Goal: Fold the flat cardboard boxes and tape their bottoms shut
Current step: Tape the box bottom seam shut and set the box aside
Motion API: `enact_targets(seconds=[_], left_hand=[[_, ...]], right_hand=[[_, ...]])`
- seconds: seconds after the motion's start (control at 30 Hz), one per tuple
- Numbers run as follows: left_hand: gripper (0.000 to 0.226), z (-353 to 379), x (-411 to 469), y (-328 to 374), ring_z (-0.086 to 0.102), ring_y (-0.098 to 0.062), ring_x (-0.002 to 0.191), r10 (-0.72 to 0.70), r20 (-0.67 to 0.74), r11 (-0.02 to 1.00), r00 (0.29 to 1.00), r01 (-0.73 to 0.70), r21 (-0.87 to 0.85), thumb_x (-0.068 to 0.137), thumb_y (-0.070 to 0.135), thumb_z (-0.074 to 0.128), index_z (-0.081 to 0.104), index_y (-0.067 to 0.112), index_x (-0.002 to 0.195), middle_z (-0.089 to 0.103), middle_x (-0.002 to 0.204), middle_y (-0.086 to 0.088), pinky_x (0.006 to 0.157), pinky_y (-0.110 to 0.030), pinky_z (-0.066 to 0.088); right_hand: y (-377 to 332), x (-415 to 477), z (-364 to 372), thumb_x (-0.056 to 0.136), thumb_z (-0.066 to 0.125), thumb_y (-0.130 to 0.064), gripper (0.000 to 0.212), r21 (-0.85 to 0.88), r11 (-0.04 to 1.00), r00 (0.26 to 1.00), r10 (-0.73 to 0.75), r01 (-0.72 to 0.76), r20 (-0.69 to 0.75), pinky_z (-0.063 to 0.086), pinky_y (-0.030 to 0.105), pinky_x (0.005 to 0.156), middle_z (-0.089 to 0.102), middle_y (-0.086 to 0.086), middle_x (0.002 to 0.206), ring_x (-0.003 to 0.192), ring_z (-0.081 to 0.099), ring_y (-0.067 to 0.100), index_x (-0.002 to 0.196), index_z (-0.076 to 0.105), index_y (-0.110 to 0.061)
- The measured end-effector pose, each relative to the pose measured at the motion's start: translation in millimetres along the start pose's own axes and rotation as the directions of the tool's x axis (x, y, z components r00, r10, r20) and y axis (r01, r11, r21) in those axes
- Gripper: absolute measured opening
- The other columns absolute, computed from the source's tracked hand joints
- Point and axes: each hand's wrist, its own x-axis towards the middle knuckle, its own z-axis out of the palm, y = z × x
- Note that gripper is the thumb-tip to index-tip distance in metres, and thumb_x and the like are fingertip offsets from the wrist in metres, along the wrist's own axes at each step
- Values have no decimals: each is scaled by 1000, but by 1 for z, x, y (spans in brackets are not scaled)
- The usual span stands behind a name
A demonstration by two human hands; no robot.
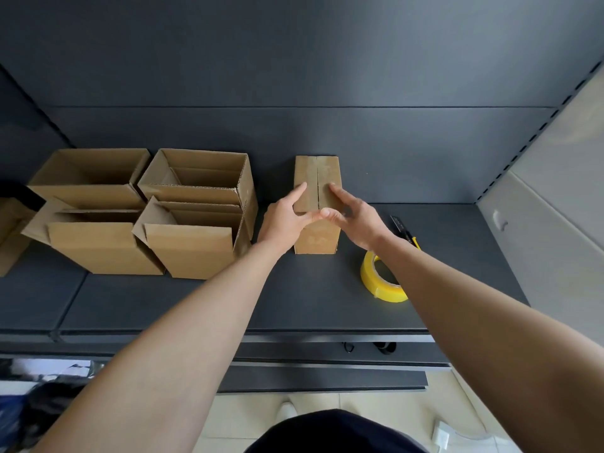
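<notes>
Five folded boxes are standing on the dark shelf [294, 299], and one of them, the closed box [318, 238], is sitting in the middle under both hands. Its flaps are lying shut on top, meeting in a seam that is running away from the person, so whatever is inside is hidden. The left hand [287, 219] and the right hand [354, 220] are each pressing down on one flap, fingers lying fairly straight either side of the seam and thumbs meeting at its near edge.

To the left of the closed box, four open boxes [192, 250] are crowding together in two rows of two, showing only bare cardboard walls and inner flaps.

Near the closed box on the right, one yellow tape roll [389, 294] is lying flat, the right forearm crossing over part of it. One utility knife [400, 225] is also lying to the right of the box, partly covered by the wrist.

Far left of the closed box, a cardboard piece [9, 237] is being cut off by the frame edge.
</notes>
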Motion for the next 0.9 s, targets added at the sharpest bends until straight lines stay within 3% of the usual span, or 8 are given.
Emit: enact_targets(seconds=[0.17, 0.33, 0.53, 0.63, 0.73, 0.83, 0.9], left_hand=[[81, 2, 1, -11, 45, -24, 129, -13, 49, 999, 999, 11, 41, 82, 39, 71, 27, 33, 149, 49, 142, -3, 105, -37, 42], [82, 3, -1, -12, 48, -23, 124, 4, 20, 999, 1000, -5, 36, 80, 32, 75, 29, 34, 148, 53, 136, -2, 104, -38, 43], [88, 1, -8, -21, 45, -23, 129, 48, 105, 995, 993, -57, 83, 87, 9, 67, 14, 45, 148, 39, 147, 0, 105, -38, 43], [81, 2, -8, -19, 37, -16, 133, 37, 114, 999, 993, -35, -24, 86, 17, 64, 18, 45, 146, 30, 152, 9, 99, -26, 40], [67, 2, -4, -10, 34, -14, 135, 33, 47, 994, 998, -28, -104, 87, 34, 66, 33, 36, 144, 34, 150, 7, 101, -24, 32], [58, -3, -2, -9, 35, -19, 136, 52, 62, 996, 997, -47, -77, 89, 24, 65, 41, 31, 142, 37, 150, 2, 104, -27, 32], [57, -7, -3, -9, 33, -22, 139, 53, 64, 997, 997, -49, -53, 90, 14, 64, 44, 30, 141, 35, 151, -1, 110, -33, 31]], right_hand=[[3, 0, 4, 80, 68, -49, 82, -67, 997, 998, -27, 23, -55, 47, 31, 96, 47, 2, 129, 106, 56, 20, 150, 26, -34], [6, 0, 8, 87, 69, -30, 77, -176, 983, 990, -80, 59, -114, 48, 37, 93, 50, 7, 122, 98, 56, 23, 150, 26, -32], [11, -1, 11, 86, 56, 7, 91, -224, 974, 998, -41, 30, -48, 49, 34, 93, 41, 2, 130, 108, 52, 23, 150, 15, -43], [8, 2, 8, 83, 47, 13, 86, -126, 992, 996, -10, 0, -84, 48, 28, 92, 44, 0, 130, 112, 52, 20, 147, 28, -41], [-6, 3, 2, 87, 36, 9, 64, 38, 999, 984, 19, -12, -179, 44, 26, 99, 48, 4, 130, 120, 52, 22, 137, 51, -28], [-23, 5, -7, 94, 33, -1, 46, 22, 1000, 974, 11, -6, -226, 35, 18, 96, 49, 7, 134, 124, 47, 22, 124, 64, -15], [-32, 10, -11, 95, 35, -7, 39, 0, 1000, 964, -3, 3, -265, 35, 21, 99, 50, 7, 135, 125, 46, 22, 117, 67, -11]])
